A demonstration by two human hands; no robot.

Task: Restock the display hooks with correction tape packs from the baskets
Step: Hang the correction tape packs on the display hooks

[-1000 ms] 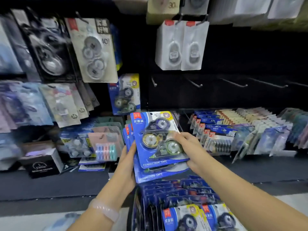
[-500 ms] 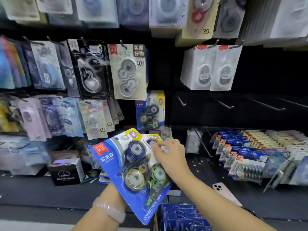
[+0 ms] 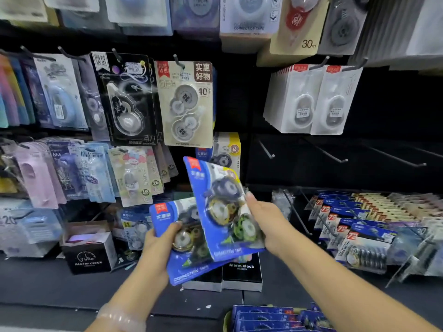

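My right hand pinches one blue correction tape pack by its right edge and holds it upright, tilted left, just below a matching blue-and-yellow pack hanging on the display. My left hand grips the remaining stack of blue packs lower and to the left, thumb on the front. More blue packs fill the basket at the bottom edge. Several bare hooks stick out of the dark panel to the right.
Other hanging packs crowd the left and upper wall, including a beige pack and white packs. Black alarm clock boxes stand on the dark shelf. Blue carded packs lean in rows at right.
My right hand has peeled the top pack off the stack and raised it toward the hanging blue-and-yellow pack. The left hand keeps the rest lower. The view tilted slightly up.
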